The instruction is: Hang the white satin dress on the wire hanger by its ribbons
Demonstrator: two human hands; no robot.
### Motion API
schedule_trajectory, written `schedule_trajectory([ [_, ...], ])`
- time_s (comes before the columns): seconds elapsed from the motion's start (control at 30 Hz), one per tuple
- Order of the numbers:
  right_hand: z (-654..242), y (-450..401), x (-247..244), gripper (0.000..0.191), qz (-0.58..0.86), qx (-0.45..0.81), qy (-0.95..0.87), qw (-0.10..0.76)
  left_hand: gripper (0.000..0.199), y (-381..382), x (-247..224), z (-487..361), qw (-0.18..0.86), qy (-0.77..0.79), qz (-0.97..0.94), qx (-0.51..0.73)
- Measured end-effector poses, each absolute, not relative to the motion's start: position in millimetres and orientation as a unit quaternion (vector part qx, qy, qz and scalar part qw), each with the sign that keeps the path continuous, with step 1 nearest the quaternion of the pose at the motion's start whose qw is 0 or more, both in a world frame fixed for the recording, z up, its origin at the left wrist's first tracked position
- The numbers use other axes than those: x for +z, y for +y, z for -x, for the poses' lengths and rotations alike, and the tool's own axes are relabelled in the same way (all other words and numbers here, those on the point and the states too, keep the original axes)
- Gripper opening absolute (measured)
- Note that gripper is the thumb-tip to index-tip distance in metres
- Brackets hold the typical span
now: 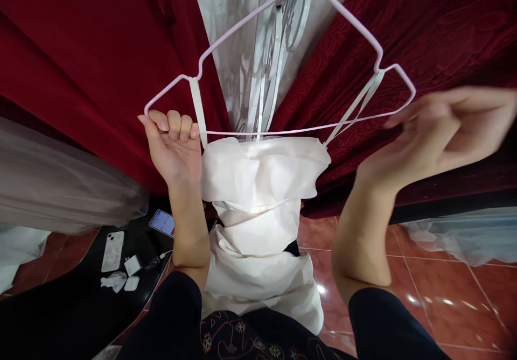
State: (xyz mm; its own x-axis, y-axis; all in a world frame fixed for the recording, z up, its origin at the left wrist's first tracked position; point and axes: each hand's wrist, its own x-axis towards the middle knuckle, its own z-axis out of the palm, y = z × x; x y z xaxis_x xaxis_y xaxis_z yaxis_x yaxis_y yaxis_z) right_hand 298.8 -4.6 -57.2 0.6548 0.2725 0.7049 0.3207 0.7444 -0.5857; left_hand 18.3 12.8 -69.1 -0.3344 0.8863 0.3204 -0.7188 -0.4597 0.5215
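A pale pink clothes hanger (341, 7) spans the upper middle of the view. From its notches, by thin straps (197, 104), hangs a white dress (258, 225) with layered, draped fabric. My left hand (175, 139) has its fingers curled round the hanger's lower left corner, beside the left strap. At the lower right corner is my right hand (432, 128), smeared by motion. Its fingertips are close to the hanger's bar, but whether they touch or grip it I cannot make out. The dress's lower part reaches down in front of my body.
Dark red curtains (100, 42) stand on both sides of a white metal frame (266, 53). At lower left, a black table (60, 306) bears a lit phone (162, 223), a white phone (112, 251), a charger (132, 265) and a small white case (131, 283). Red tiles (436, 295) cover the floor.
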Motion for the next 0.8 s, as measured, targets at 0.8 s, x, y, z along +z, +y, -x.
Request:
schedule_trajectory([
  [0.8, -232, 3, -124, 0.047, 0.235, 0.510, -0.315, 0.765, 0.035, -60, -76, -29, 0.358, 0.435, -0.575, 0.593],
])
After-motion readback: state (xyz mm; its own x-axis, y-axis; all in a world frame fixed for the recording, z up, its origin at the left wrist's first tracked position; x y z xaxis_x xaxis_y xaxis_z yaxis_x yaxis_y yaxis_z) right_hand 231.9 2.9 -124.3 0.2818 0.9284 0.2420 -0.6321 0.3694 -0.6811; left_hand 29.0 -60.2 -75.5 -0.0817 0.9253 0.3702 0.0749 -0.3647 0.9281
